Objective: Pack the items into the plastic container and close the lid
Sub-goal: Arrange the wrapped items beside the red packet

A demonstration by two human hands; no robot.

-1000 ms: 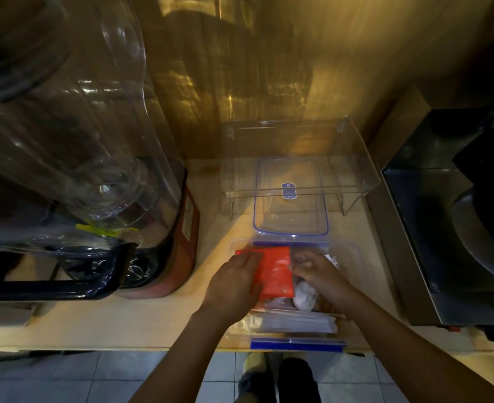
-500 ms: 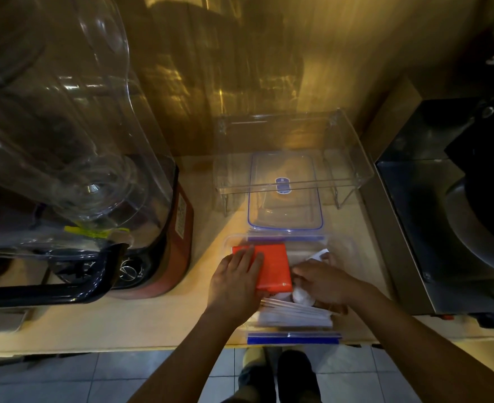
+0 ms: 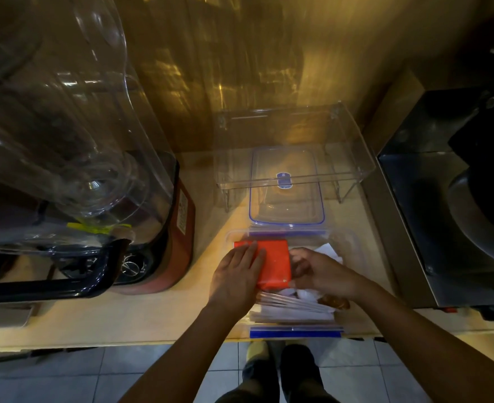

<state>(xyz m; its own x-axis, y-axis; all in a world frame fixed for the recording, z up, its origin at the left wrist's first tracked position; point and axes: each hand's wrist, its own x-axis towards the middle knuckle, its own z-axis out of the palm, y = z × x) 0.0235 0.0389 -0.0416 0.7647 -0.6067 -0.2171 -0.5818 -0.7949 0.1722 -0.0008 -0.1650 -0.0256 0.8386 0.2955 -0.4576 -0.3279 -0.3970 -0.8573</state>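
Observation:
A clear plastic container (image 3: 349, 242) with blue clips (image 3: 295, 333) sits at the counter's front edge. A red packet (image 3: 275, 263) lies flat in its left part. My left hand (image 3: 235, 276) rests flat on the packet's left side, fingers together. My right hand (image 3: 320, 271) curls at the packet's right edge, over white wrapped items (image 3: 330, 253). White sachets and straws (image 3: 292, 306) lie in the container's near part. The clear lid (image 3: 286, 187) with a blue rim lies behind the container, partly under a clear stand.
A large blender with a clear cover (image 3: 65, 126) and red base (image 3: 181, 228) fills the left. A clear acrylic stand (image 3: 353, 146) straddles the lid. A dark metal appliance (image 3: 449, 213) stands at the right. Wooden wall behind; tiled floor below the counter edge.
The red packet went from tilted up in both hands to lying flat in the container's left part. My left hand now presses on it and my right hand has dropped beside it.

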